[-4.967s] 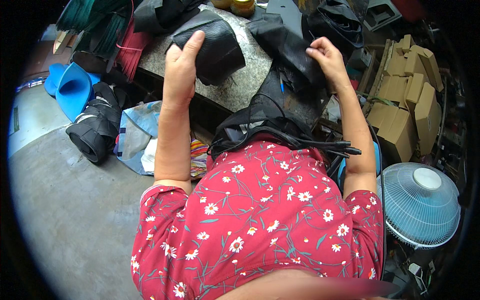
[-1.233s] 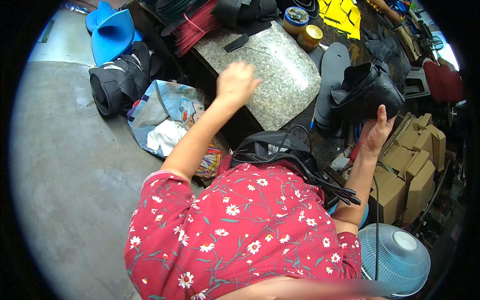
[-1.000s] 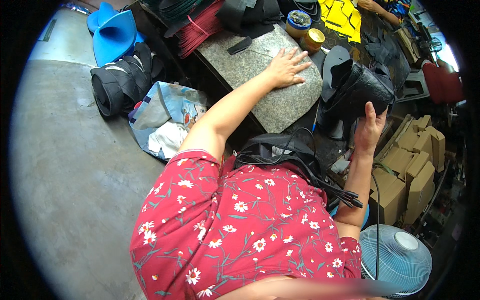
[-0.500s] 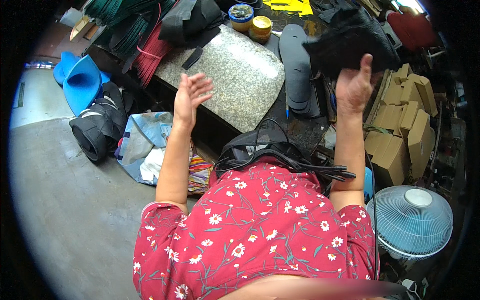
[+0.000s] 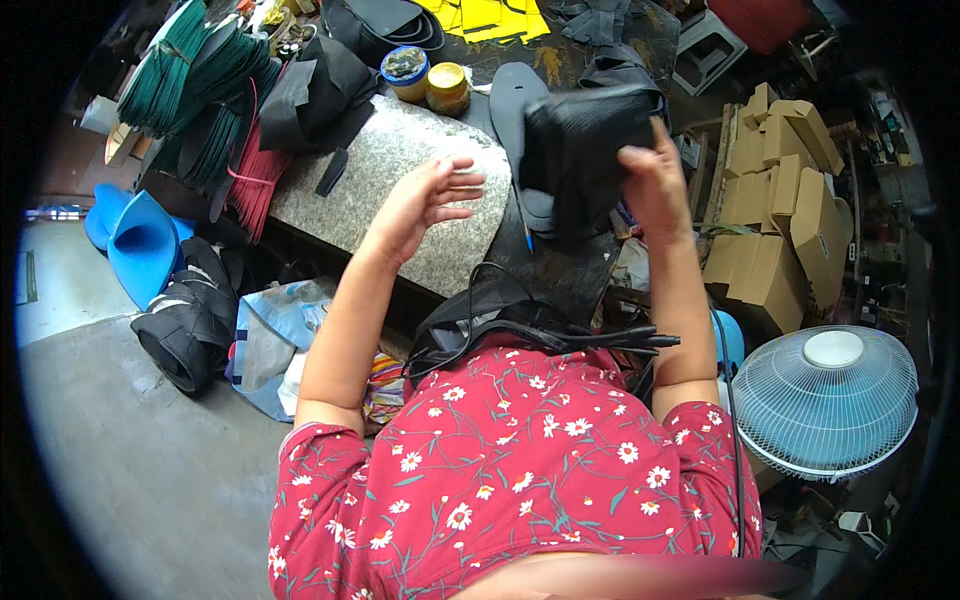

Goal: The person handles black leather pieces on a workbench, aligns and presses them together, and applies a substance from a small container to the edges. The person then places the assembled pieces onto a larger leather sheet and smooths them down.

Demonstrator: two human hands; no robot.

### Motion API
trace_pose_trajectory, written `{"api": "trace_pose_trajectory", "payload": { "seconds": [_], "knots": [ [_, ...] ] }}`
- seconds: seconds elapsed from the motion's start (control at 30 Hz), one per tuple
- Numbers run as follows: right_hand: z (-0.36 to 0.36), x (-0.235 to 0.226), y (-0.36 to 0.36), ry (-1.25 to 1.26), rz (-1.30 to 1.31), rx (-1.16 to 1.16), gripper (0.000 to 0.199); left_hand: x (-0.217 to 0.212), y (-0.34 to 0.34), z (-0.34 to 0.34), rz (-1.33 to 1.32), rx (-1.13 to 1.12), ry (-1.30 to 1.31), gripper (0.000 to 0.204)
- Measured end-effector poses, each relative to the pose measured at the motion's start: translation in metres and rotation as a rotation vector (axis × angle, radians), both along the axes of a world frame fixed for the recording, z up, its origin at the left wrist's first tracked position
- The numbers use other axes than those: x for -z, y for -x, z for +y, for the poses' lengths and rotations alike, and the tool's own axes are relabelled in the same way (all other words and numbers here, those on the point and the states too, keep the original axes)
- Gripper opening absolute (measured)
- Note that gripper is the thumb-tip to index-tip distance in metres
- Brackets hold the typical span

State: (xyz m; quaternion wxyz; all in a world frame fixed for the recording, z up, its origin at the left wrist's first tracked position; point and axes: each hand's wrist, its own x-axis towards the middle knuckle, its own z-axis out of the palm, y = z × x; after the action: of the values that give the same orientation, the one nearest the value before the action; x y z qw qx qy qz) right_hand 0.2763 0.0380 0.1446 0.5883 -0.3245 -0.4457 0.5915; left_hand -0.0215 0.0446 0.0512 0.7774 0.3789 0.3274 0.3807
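Note:
My right hand [image 5: 660, 190] is raised over the right part of the dark workbench. It grips the edge of a floppy black leather-like sheet [image 5: 590, 135], which hangs to the left of it and is blurred by motion. My left hand [image 5: 425, 205] hovers above the speckled stone slab [image 5: 345, 215], fingers spread and holding nothing. Between slab and sheet lies a dark grey sole-shaped piece [image 5: 513, 95], partly covered by the sheet. A blue-tipped pen [image 5: 527, 235] lies near it. On the slab's left part rests a small black strip [image 5: 332, 172].
Two jars, one blue-rimmed [image 5: 405, 75] and one yellow [image 5: 447, 92], stand behind the slab. Bundles of green [image 5: 165, 85] and red strips [image 5: 258, 185] lie at left. Yellow pieces [image 5: 490, 18] lie at the back. Cardboard boxes [image 5: 765, 260] and a fan [image 5: 825, 400] stand at right.
The view has shifted, so the bench appears further left and lower. My right hand has brought the black sheet left over the sole-shaped piece. My left hand has moved inward over the slab.

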Motion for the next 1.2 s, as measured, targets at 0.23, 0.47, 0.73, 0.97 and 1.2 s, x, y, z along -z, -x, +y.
{"api": "trace_pose_trajectory", "payload": {
  "seconds": [0.23,0.47,0.73,0.97,1.2],
  "knots": [
    [0.042,-0.033,-0.051,-0.578,-0.549,0.528,0.022,0.082,0.001,-0.017,1.088,-0.295,-1.008,0.033],
    [0.113,0.012,-0.090,-0.667,-1.909,0.633,0.031,0.104,0.006,-0.019,1.052,-0.389,-1.077,0.027],
    [0.125,0.087,-0.122,-0.418,-1.799,0.641,0.066,0.100,0.002,-0.021,1.128,-0.391,-1.093,0.024],
    [0.082,0.074,-0.099,-0.586,-1.596,0.657,0.068,0.099,0.000,-0.020,1.140,-0.395,-1.114,0.026],
    [0.054,0.067,-0.091,-0.599,-1.380,0.820,0.054,0.099,0.000,-0.020,1.185,-0.380,-1.128,0.029]
  ]
}}
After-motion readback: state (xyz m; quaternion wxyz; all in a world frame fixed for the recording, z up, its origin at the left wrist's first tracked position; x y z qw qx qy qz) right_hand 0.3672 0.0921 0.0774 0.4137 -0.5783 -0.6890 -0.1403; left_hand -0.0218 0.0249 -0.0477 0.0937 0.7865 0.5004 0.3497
